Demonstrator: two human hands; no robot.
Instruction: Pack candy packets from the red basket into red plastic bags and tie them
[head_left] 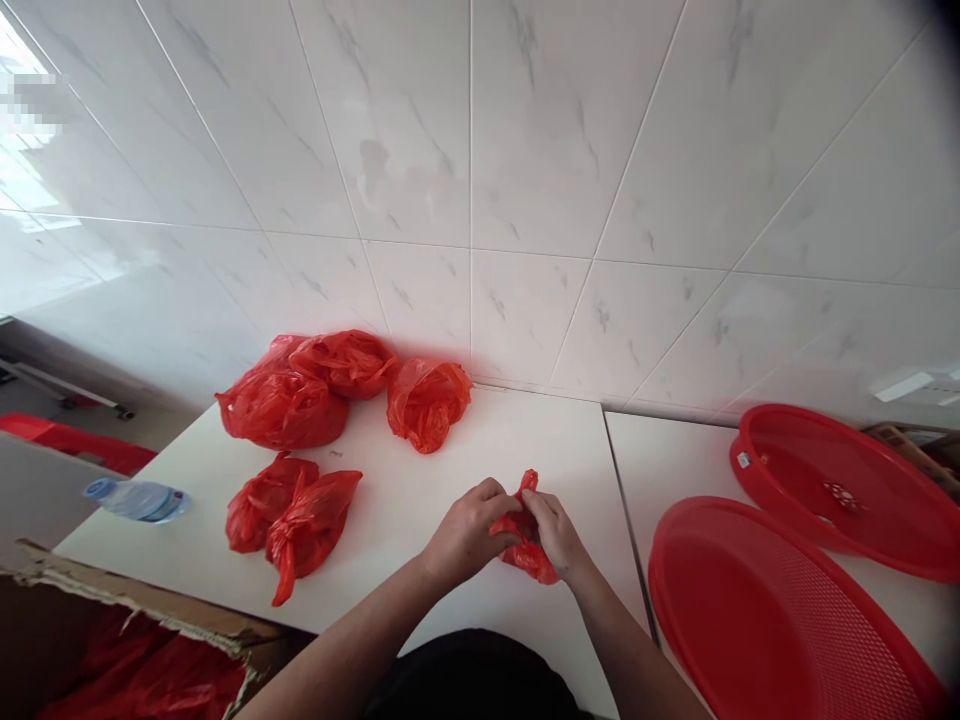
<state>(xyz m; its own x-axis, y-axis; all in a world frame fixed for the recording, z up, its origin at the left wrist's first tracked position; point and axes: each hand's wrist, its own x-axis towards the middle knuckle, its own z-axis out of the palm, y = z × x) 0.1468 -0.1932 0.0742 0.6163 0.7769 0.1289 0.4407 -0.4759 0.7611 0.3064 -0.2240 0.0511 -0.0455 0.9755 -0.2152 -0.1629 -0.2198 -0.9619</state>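
Five filled red bags lie on the white worktop (465, 440): two low at the left (289, 515), three grouped against the tiled wall (337, 385). Far left, a water bottle (139, 499) lies on its side at the worktop edge, above a torn cardboard box (127, 640) holding more red plastic. Centre: left hand (465, 530) and right hand (551, 530) are both closed around a small red bag (529, 545), fingers pinched at its neck, its body resting on the worktop close to the near edge. Right: two red perforated trays (787, 620), one overlapping the other, on the adjoining surface.

Risks, as judged: the film looks thin, so a hard pull at the neck could tear it or spill the contents. Bag sits near the front edge; a slip could drop it. Bottle, lying loose, could roll off into the box.
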